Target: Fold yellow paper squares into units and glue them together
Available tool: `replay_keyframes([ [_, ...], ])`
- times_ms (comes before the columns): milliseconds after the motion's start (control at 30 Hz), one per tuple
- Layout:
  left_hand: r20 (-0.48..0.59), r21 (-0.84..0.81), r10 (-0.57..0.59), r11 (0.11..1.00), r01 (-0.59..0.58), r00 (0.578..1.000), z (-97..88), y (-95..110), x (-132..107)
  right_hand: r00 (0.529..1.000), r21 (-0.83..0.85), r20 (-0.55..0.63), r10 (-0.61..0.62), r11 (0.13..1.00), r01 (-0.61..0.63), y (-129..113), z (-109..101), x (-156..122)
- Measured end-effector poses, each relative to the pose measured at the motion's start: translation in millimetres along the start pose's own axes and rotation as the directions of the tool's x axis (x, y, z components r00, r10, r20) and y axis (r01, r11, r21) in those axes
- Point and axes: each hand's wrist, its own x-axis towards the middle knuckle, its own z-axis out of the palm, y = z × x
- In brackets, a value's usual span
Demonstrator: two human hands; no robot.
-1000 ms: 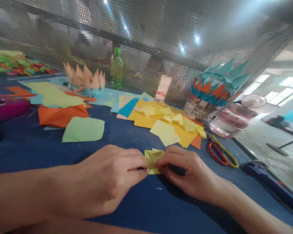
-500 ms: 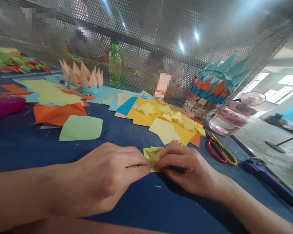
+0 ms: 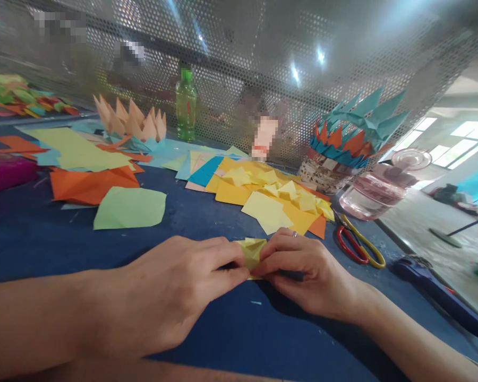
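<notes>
Just below the frame's centre, my left hand (image 3: 179, 289) and right hand (image 3: 310, 270) pinched the folded yellow paper (image 3: 254, 251), hiding from me most of its side edges.

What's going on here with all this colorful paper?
A person's left hand and right hand hold a small folded yellow paper between their fingertips, at the blue table. Just beyond lie yellow sheets topped with little folded pieces. Scissors lie to the right, and a spiky peach paper ring stands farther back.
</notes>
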Motion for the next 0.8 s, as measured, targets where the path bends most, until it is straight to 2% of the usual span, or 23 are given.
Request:
replay_keyframes([
  [333,0.038,0.005,0.023,1.0,-0.023,0.999,-2.3,0.3,3.8,0.999,-0.055,0.047,-0.006,0.998,0.009,-3.3,-2.2,-0.1],
  [500,-0.001,0.023,0.043,0.999,-0.043,0.999,-1.9,1.3,3.9,0.995,-0.117,0.095,-0.008,0.993,0.019,-8.1,-6.1,0.1],
  [667,-0.026,0.054,0.065,0.997,-0.063,0.998,-2.3,4.0,3.7,0.991,-0.244,0.125,-0.048,0.967,0.078,-11.1,-6.7,-2.4],
  [800,-0.006,0.103,0.087,0.991,-0.086,0.996,-4.0,5.0,2.8,0.986,-0.335,0.139,-0.093,0.932,0.135,-13.2,-5.8,-2.6],
])
